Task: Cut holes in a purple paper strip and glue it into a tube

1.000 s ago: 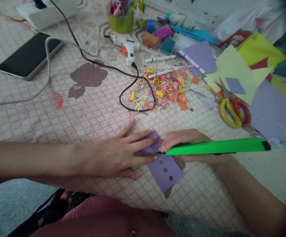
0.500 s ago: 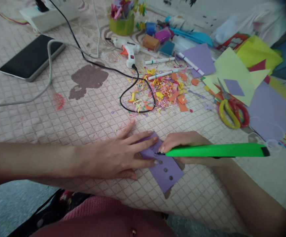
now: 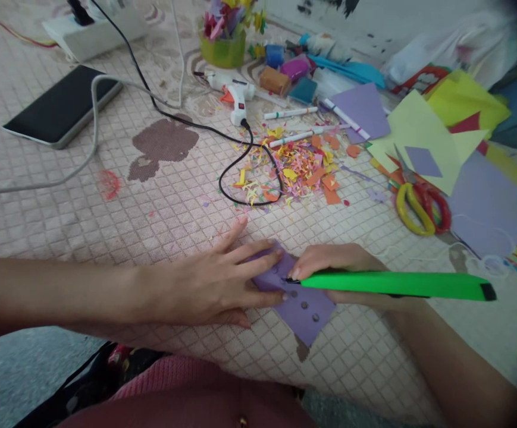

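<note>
Purple card (image 3: 296, 315), one: lower centre of frame, flat on the cloth-covered tabletop (image 3: 173, 220); dark round spots (image 3: 304, 305) in a row (holes or marks — cannot tell). Left hand (image 3: 222, 276): spread wide, laid over the card's upper-left part. Right hand (image 3: 329, 261): closed around a green tool (image 3: 396, 284), dark tip at the card. Handling note — advisable: firm, even pressure, left fingertips (image 3: 276, 257) clear of the tip, small controlled movements.
</note>
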{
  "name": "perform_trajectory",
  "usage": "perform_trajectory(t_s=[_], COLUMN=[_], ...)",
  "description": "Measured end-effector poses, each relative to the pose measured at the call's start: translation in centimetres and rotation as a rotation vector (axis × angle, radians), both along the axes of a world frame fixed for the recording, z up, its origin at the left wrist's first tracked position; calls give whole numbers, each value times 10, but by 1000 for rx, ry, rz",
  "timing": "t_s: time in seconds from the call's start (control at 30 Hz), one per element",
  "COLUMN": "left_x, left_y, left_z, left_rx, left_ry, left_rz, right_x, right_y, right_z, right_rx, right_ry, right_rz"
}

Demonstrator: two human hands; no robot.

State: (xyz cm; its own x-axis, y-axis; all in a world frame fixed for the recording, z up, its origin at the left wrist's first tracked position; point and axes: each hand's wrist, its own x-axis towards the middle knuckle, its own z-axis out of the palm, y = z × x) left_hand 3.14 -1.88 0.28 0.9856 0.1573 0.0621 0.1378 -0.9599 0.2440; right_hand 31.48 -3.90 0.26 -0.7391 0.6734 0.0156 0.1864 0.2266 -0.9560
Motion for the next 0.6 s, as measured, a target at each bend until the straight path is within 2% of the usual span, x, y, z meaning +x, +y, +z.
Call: perform_trajectory(t_s=[0.6], left_x=[1], left_y=[1], left_z=[1], left_rx=[-44], left_ry=[30], left_rz=[-30], right_x=[0], right_y=[1], right_z=[-2], right_rx=[3], right_ry=[10], right_rz=[1])
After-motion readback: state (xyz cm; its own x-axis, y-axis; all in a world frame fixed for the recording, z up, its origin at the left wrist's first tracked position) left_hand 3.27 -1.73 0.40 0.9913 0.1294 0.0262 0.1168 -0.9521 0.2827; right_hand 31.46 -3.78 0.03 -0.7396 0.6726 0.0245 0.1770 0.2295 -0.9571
